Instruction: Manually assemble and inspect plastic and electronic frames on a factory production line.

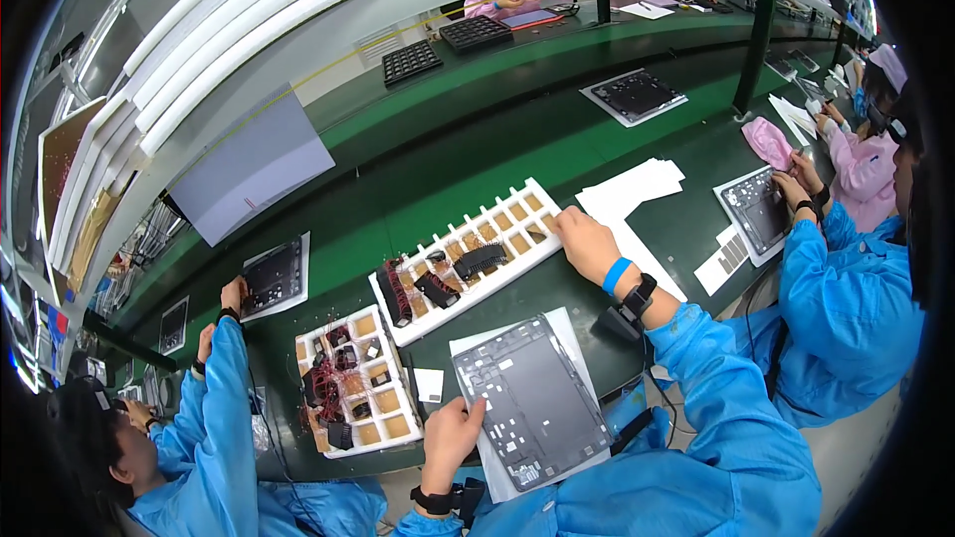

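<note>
My left hand pinches the left edge of a dark grey tablet housing, its thumb on top and the other fingers partly hidden. The housing carries small white stickers and rests tilted on a white backing sheet at the table's near edge. My right hand is closed at the right end of a long white foam tray; its fingertips are partly hidden. Black connector-like parts and thin reddish wires lie in that tray's left and middle compartments. A second white foam tray, left of the housing, holds similar wired parts.
White paper sheets lie right of the long tray. Co-workers in blue sit left and right, their hands at other housings. Another housing lies on the green conveyor. A shelf post stands at the back right.
</note>
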Tool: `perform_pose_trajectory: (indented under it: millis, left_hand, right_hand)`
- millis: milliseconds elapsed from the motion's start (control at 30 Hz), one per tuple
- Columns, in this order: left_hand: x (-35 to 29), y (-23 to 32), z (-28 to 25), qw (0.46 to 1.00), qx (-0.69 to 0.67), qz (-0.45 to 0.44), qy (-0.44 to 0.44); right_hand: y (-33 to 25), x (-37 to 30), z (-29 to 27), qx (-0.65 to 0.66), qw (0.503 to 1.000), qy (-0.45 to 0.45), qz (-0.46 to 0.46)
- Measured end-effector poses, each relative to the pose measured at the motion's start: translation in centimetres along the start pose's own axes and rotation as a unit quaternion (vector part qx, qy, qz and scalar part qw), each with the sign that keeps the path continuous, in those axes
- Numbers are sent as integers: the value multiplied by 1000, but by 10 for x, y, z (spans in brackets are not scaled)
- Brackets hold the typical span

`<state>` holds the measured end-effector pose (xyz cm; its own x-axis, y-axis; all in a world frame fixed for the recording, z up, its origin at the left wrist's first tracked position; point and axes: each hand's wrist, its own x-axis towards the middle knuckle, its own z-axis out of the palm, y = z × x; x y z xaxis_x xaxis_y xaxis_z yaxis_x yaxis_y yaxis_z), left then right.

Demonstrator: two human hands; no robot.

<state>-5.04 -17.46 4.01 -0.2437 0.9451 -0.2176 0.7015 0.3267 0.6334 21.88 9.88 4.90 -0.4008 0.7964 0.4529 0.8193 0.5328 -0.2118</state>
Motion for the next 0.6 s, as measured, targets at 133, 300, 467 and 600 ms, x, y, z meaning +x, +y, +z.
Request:
perform_pose_trajectory:
  millis: [133, 300, 467, 600]
  left_hand:
    - [-4, 17, 0, 987, 138, 42, 71]
    - [-1, 24, -3, 990, 87, 83, 71]
    - [1, 44, -13, 965, -241, 105, -6]
    - [9, 59, -2, 861, -491, 57, -117]
  right_hand:
    - [2, -2, -10, 404, 905, -55, 124]
    - [-25, -29, -39, 631, 755, -132, 121]
    - [-78, -62, -62, 711, 648, -231, 143]
    - [-106, -90, -52, 727, 606, -281, 158]
